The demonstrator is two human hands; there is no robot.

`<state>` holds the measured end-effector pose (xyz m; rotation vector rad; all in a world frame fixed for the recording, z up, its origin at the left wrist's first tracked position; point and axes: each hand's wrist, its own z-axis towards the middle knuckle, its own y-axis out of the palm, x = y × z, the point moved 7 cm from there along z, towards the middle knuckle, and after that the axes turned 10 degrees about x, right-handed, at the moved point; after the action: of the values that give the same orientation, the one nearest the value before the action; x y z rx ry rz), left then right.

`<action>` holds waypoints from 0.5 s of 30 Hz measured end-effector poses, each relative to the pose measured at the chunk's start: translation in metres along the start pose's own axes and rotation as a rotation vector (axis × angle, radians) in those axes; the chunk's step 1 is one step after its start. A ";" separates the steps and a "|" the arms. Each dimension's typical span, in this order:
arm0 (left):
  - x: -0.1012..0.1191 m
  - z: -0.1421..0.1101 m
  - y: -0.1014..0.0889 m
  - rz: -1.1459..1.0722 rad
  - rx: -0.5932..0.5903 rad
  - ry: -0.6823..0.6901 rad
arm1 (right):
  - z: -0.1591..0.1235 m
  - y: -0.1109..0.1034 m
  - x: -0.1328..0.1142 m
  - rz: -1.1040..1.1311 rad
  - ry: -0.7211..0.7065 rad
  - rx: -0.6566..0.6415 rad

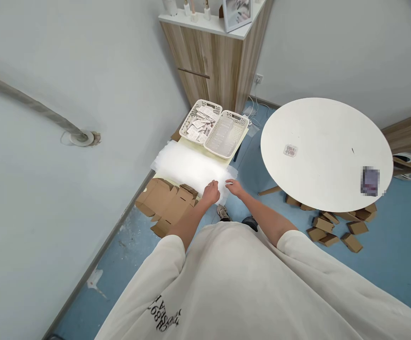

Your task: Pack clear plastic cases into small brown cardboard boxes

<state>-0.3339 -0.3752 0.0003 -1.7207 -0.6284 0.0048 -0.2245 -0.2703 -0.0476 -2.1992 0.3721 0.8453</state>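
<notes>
A pile of white translucent sheets (187,165) lies on a low pale-yellow table (241,137). My left hand (210,192) rests on the near edge of the pile with its fingers curled on the sheets. My right hand (234,187) touches the same edge just to the right, fingers bent down onto the material. Flat brown cardboard box blanks (165,203) lie at the table's near left, beside my left forearm. Two white baskets stand at the far end: the left basket (190,114) holds several small packets, the right basket (241,123) holds clear bags.
A round white table (326,151) stands to the right with a small packet (290,150) and a blurred object (370,181) on it. Folded brown boxes (336,229) lie on the blue floor under it. A wooden cabinet (216,61) stands behind; a wall runs along the left.
</notes>
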 end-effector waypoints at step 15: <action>-0.009 -0.006 0.011 -0.050 0.019 0.033 | 0.008 -0.015 -0.048 0.096 -0.104 0.189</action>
<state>-0.3354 -0.3854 -0.0106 -1.6833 -0.6452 -0.0530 -0.2563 -0.2536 -0.0119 -1.9683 0.4888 0.9330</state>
